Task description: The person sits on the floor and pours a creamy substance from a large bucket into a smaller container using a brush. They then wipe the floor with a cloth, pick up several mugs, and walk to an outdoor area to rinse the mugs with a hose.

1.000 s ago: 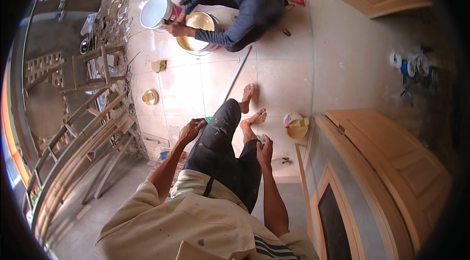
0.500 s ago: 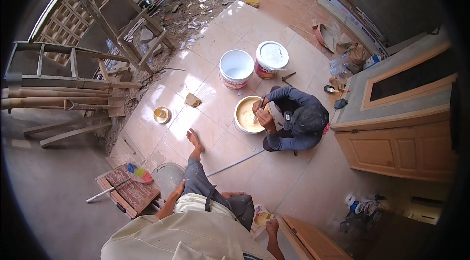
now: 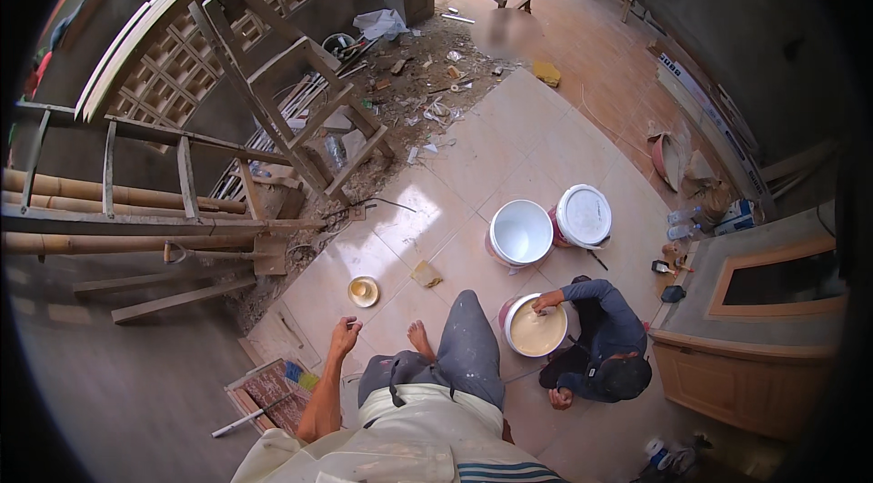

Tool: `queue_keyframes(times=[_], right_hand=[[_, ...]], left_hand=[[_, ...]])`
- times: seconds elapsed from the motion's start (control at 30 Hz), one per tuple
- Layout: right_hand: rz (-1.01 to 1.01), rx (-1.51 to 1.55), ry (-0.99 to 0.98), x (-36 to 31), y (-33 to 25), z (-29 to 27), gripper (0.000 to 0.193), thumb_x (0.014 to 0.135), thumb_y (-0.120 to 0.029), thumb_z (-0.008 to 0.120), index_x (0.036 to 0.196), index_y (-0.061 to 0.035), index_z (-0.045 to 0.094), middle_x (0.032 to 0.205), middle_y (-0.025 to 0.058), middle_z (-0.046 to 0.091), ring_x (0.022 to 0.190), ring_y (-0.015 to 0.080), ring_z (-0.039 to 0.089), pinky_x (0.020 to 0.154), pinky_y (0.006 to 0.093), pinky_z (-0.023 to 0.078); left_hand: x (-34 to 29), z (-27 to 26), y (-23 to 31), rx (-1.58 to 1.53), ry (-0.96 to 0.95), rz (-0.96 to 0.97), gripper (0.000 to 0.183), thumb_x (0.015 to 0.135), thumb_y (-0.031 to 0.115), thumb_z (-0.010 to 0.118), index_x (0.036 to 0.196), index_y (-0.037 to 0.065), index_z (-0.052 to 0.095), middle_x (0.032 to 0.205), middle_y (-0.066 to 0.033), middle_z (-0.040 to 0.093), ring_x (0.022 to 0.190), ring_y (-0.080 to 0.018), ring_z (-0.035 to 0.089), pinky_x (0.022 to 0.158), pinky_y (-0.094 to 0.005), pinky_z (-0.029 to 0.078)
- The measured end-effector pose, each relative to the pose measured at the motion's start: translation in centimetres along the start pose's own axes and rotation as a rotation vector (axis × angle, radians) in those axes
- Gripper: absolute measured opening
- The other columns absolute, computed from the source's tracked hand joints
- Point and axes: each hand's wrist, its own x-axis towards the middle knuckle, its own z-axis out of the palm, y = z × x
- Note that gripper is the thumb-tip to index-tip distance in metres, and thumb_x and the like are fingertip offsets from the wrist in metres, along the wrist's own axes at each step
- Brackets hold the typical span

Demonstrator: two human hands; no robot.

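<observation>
Dish (image 3: pixel 367 303) on floor (image 3: pixel 450 256) | ahead, slightly right of left grip (image 3: pixel 346 335), apart | round, no long axis | left grip curled, cannot tell if holding | right grip unseen

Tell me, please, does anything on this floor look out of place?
Yes: rubble and litter lie scattered beside the pale tiles, which looks untidy. The broom also lies across a reddish board instead of standing upright.

A building site, shown by rubble (image 3: pixel 420 74) and bamboo poles (image 3: pixel 123 244).
</observation>
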Motion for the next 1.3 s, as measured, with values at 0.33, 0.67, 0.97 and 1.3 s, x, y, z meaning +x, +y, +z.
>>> queue_keyframes(times=[0.33, 0.67, 0.97, 1.3], right_hand=[[0.118, -0.067, -0.257, 25.3, -27.9, -13.3, 0.043, 0.091, -0.024, 0.07, 0.128, -0.0032, 0.065, 0.121, 0.0231, 0.072, 0.115, 0.0385, 0.069, 0.1, 0.0463, 0.053], [-0.605, 0.441, 0.243, 49.6, -82.8, -47.7, 0.043, 0.1, -0.021, 0.064, 0.139, -0.006, 0.06, 0.112, 0.0145, 0.072, 0.094, 0.021, 0.072, 0.079, 0.036, 0.058], [-0.65, 0.433, 0.213, 55.8, -98.6, -53.3, 0.042, 0.102, -0.023, 0.063, 0.141, -0.0086, 0.059, 0.121, 0.0143, 0.072, 0.093, 0.0208, 0.074, 0.085, 0.0351, 0.057], [0.645, 0.908, 0.205, 53.1, -66.1, -36.3, 0.05, 0.089, -0.001, 0.063, 0.137, -0.0021, 0.048, 0.077, 0.0138, 0.057, 0.046, 0.0243, 0.054, 0.037, 0.0373, 0.044]], left_hand=[[16.0, -1.5, 15.8, 0.037, -0.065, 0.027, 0.064, 0.098, 0.041, 0.072, 0.141, -0.003, 0.057, 0.124, -0.0223, 0.072, 0.105, -0.0257, 0.073, 0.091, -0.0389, 0.058], [33.3, 0.3, 39.8, 0.045, -0.197, -0.072, 0.067, 0.1, 0.051, 0.067, 0.139, -0.003, 0.059, 0.127, -0.0229, 0.07, 0.115, -0.03, 0.068, 0.101, -0.0387, 0.052], [54.9, -1.9, 54.0, 0.196, -0.208, 0.07, 0.055, 0.1, 0.046, 0.067, 0.13, 0.0, 0.068, 0.118, -0.022, 0.075, 0.114, -0.0312, 0.071, 0.097, -0.0403, 0.054], [79.1, -3.5, 87.1, 0.19, -0.189, 0.218, 0.051, 0.104, 0.039, 0.064, 0.135, -0.001, 0.061, 0.114, -0.0165, 0.075, 0.111, -0.0262, 0.072, 0.095, -0.0392, 0.055]])
